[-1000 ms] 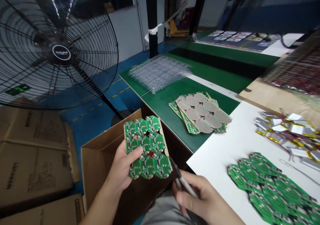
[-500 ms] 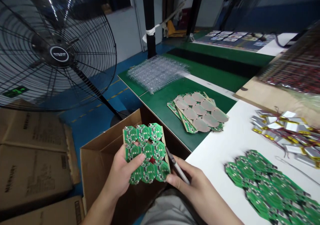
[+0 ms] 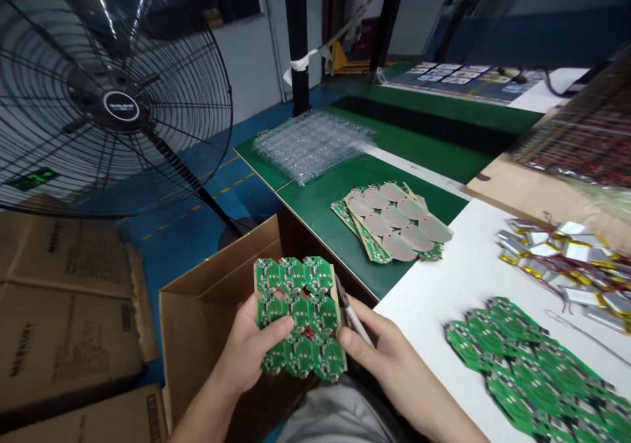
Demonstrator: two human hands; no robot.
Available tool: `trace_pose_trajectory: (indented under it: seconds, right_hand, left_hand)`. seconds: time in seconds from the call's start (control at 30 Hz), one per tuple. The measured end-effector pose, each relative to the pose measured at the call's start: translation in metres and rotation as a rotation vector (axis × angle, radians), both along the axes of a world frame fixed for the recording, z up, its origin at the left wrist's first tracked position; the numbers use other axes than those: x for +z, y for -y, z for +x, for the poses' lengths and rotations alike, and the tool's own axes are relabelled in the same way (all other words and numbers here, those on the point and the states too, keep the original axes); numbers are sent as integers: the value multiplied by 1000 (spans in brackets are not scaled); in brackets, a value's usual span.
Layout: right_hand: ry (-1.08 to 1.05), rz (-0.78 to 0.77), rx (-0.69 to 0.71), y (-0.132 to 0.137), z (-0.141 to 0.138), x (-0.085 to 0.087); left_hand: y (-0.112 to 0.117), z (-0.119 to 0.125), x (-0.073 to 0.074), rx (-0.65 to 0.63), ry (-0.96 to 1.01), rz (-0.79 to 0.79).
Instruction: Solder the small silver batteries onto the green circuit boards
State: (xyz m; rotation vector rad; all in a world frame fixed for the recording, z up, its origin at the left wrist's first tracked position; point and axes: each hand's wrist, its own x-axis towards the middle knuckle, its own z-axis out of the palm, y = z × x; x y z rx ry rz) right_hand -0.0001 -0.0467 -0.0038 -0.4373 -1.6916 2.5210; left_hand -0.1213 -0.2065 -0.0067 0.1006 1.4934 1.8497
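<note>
L hand (image 3: 246, 348) is closed on the edge of a green board (image 3: 302, 308), thumb flat on top, other fingers mostly hidden, prob. underneath; looks like a pinch to keep it steady & face up. R hand (image 3: 379, 348) is curled round a grey-handled tool (image 3: 359, 325), prob. pliers, its dark tip right at the board's R edge; R thumb is at that edge too, maybe as a brace. Can't tell how far the tool's jaws are apart.

Board's held tilted twd the wearer, over an open box (image 3: 180, 338), likely b/c the box would catch anything dropped. Just beyond, on the table (image 3: 340, 252): a stack of boards (image 3: 394, 216), top one w/ its plain side up, piled a bit askew. Nearer on the R, more boards (image 3: 537, 367), green side up, w/in reach; behind those, loose batteries w/ wires (image 3: 586, 259). Clear plastic trays (image 3: 310, 144) sit further off, prob. out of the way.
</note>
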Motion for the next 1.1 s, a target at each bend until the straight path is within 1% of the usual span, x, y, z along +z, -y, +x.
trace_pose_trajectory:
  seconds: [0.07, 0.2, 0.37, 0.43, 0.5, 0.57, 0.63, 0.7, 0.73, 0.8, 0.83, 0.87, 0.9, 0.97, 1.03, 1.1]
  right_hand:
    - [-4, 34, 2, -2, 1, -2]
    - [1, 53, 6, -2, 3, -5]
    - [82, 126, -62, -3, 4, -14]
    - [106, 107, -82, -4, 5, -17]
    - [111, 61, -71, -2, 7, -18]
    - [99, -13, -25, 3, 9, -18]
    - [85, -90, 15, 8, 10, -17]
    - [85, -109, 17, 13, 7, -19]
    - [95, -86, 5, 14, 4, -21]
    - [129, 9, -39, 15, -3, -27]
    - [149, 68, -67, 15, -6, -30]
    - [168, 124, -95, 15, -9, -33]
    - [188, 170, -125, 15, -11, -35]
    - [223, 232, -187, 14, -11, -34]
    - [236, 258, -254, 12, -8, -29]
    - [226, 267, -294, 8, -4, -19]
  left_hand:
    - [0, 1, 0, 1, 6, -10]
    - [0, 2, -1, 2, 19, -19]
    - [2, 0, 1, -15, -41, -55]
    - [3, 0, 2, -27, -66, -95]
    - [5, 0, 3, -35, -61, -104]
    - [7, 1, 0, -51, -5, -48]
    - [9, 1, -6, -83, 91, 51]
    - [12, -5, -14, -102, 148, 115]
    - [15, -10, -17, -86, 143, 121]
    - [23, -24, -20, -11, 73, 90]
    - [27, -33, -19, 21, 27, 61]
    - [33, -42, -16, 24, -17, 32]
    - [38, -50, -12, -13, -52, -7]
    - [46, -62, -3, -153, -125, -74]
    - [47, -67, 5, -347, -188, -125]
    - [39, -65, 9, -560, -216, -156]
